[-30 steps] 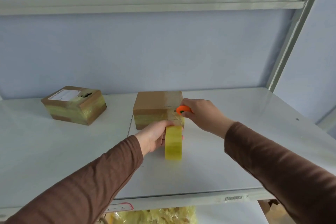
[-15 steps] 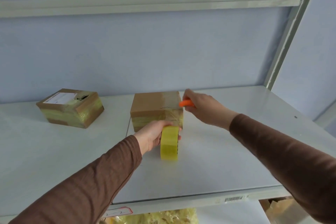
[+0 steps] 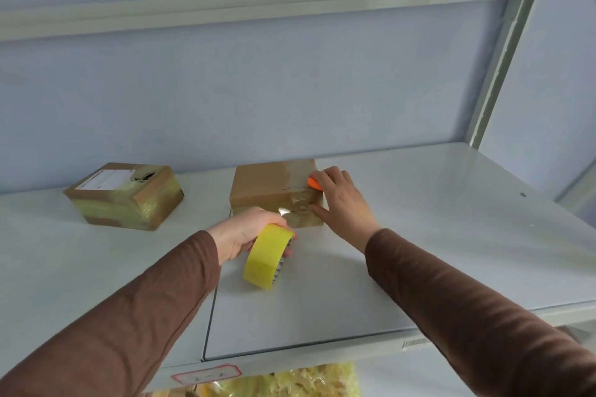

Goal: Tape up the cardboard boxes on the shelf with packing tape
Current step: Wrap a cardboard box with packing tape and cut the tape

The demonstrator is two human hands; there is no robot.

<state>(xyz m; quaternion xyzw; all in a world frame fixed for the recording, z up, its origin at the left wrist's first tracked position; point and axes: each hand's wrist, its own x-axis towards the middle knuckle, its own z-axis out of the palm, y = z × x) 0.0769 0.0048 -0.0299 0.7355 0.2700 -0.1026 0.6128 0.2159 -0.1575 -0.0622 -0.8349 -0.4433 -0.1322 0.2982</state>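
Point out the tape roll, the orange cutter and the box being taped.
tape roll (image 3: pixel 263 259), head view, yellow outer band.
orange cutter (image 3: pixel 312 183), head view, exposed orange tip.
box being taped (image 3: pixel 267 180), head view, brown top face.

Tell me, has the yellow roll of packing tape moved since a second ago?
Yes. The yellow roll of packing tape, gripped by the left hand, has pulled back from the middle cardboard box toward the shelf's front edge and tilted.
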